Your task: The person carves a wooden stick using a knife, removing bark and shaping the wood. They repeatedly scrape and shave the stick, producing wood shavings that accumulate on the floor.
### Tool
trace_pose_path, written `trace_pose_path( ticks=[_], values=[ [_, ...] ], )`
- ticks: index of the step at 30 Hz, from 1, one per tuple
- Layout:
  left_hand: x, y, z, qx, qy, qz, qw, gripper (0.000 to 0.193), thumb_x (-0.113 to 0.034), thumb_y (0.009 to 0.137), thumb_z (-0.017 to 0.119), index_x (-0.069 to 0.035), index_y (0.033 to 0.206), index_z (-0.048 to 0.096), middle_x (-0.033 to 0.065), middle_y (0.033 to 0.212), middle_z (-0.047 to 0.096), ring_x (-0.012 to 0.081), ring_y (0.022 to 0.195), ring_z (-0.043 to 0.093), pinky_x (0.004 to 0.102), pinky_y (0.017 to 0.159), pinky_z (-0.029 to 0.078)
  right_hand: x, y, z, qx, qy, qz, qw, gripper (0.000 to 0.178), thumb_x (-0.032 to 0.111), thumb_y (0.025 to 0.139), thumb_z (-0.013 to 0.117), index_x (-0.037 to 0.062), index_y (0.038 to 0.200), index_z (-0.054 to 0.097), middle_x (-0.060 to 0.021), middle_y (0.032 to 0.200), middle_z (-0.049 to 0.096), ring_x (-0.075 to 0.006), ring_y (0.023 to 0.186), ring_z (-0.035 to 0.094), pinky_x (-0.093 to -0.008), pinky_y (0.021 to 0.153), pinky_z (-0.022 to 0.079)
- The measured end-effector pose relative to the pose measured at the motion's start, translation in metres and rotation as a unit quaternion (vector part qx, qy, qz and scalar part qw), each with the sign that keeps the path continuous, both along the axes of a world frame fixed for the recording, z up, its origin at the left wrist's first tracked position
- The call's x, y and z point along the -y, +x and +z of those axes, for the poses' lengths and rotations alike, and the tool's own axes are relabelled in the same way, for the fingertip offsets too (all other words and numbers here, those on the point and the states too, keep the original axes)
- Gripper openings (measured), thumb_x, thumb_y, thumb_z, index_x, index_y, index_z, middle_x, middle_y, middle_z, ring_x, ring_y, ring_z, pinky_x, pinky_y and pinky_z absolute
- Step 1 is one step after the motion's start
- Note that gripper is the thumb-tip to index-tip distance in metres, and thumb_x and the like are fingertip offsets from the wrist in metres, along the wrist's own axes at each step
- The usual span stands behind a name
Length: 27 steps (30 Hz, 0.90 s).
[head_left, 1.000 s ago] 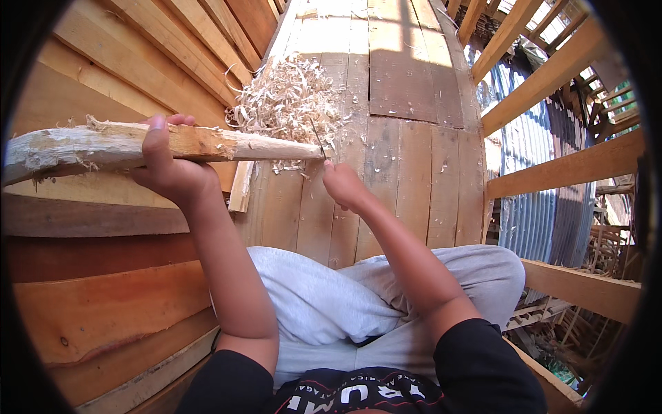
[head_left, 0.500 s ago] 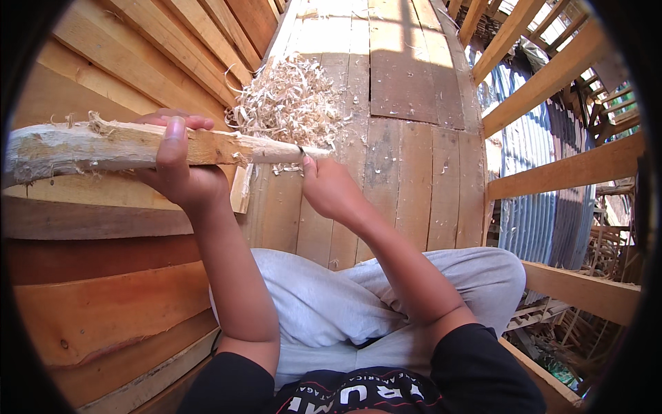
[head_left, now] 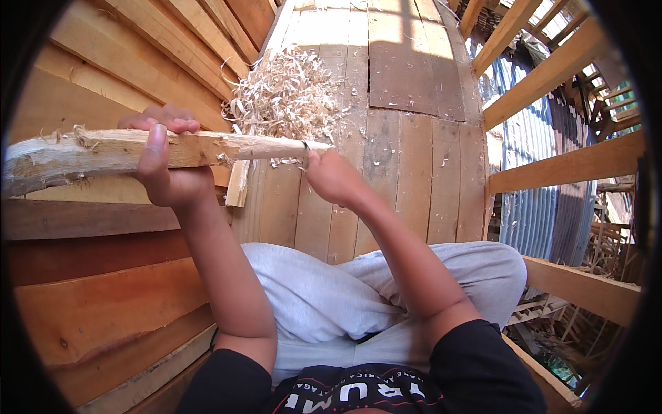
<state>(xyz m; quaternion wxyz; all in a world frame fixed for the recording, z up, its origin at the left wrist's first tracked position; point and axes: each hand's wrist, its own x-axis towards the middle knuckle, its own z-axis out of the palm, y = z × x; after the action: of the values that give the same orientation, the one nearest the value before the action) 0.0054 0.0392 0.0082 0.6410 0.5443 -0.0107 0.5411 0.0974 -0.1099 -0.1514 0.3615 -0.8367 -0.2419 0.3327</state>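
A long pale stick point(head_left: 207, 148) of rough wood lies crosswise in front of me, thick and fibrous at the left, shaved narrow and smooth toward the right. My left hand point(head_left: 169, 165) is closed around its middle, thumb on the near side and fingers over the far side. At the narrow end, my right hand point(head_left: 338, 179) is closed in a fist. A thin dark blade-like edge point(head_left: 306, 145) crosses the wood just by its thumb. The fist hides the rest of that tool.
Curled wood shavings point(head_left: 289, 96) are heaped on the plank floor point(head_left: 400, 179) beyond the stick. Stacked boards point(head_left: 110, 310) line the left side. Wooden rails point(head_left: 572, 172) run along the right, with corrugated metal sheets point(head_left: 527, 214) beyond. My crossed legs point(head_left: 331, 297) are below my arms.
The stick and my left hand have shifted a little to the left. My right hand and the dark edge have moved slightly right and farther away along the narrow end.
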Motion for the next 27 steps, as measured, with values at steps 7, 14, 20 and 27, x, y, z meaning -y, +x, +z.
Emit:
trace_pose_path(
  ticks=[7, 14, 20, 27],
  values=[
    [-0.008, -0.002, -0.004, 0.014, 0.035, -0.025, 0.999, 0.018, -0.015, 0.073, 0.055, -0.008, 0.089, 0.048, 0.0084, 0.068, 0.054, 0.0179, 0.063, 0.051, 0.0319, 0.063, 0.043, 0.018, 0.009, 0.062, -0.131, -0.081, 0.035, 0.987, 0.052, 0.031, 0.1, 0.033, -0.0121, 0.084, 0.056, -0.022, 0.065, 0.057, -0.0271, 0.049, 0.055, -0.0449, 0.051, 0.045],
    [0.004, 0.007, -0.001, 0.002, 0.045, -0.036, 0.998, 0.016, -0.016, 0.075, 0.055, -0.01, 0.089, 0.053, 0.0062, 0.072, 0.053, 0.0163, 0.068, 0.048, 0.0318, 0.068, 0.04, 0.02, 0.022, -0.002, -0.098, -0.122, 0.027, 0.987, 0.048, 0.031, 0.1, 0.033, -0.008, 0.08, 0.053, -0.0123, 0.058, 0.051, -0.0206, 0.043, 0.047, -0.0407, 0.045, 0.041],
    [0.0, -0.002, -0.003, 0.027, 0.059, -0.057, 0.996, 0.022, -0.012, 0.073, 0.055, -0.007, 0.093, 0.048, 0.0091, 0.068, 0.054, 0.0179, 0.062, 0.052, 0.0315, 0.062, 0.044, 0.028, 0.023, 0.08, -0.15, -0.143, 0.087, 0.974, 0.047, 0.034, 0.101, 0.035, -0.0039, 0.079, 0.051, -0.0075, 0.058, 0.048, -0.0174, 0.043, 0.042, -0.0386, 0.042, 0.038],
    [-0.016, 0.0, -0.004, -0.011, -0.045, 0.06, 0.997, 0.016, -0.019, 0.074, 0.057, -0.011, 0.086, 0.051, 0.0027, 0.072, 0.048, 0.0156, 0.069, 0.048, 0.0326, 0.068, 0.041, 0.008, 0.01, 0.024, -0.071, 0.008, 0.036, 0.997, 0.055, 0.035, 0.101, 0.033, -0.0093, 0.078, 0.054, -0.0213, 0.067, 0.059, -0.0334, 0.056, 0.059, -0.0473, 0.056, 0.047]
  ],
)
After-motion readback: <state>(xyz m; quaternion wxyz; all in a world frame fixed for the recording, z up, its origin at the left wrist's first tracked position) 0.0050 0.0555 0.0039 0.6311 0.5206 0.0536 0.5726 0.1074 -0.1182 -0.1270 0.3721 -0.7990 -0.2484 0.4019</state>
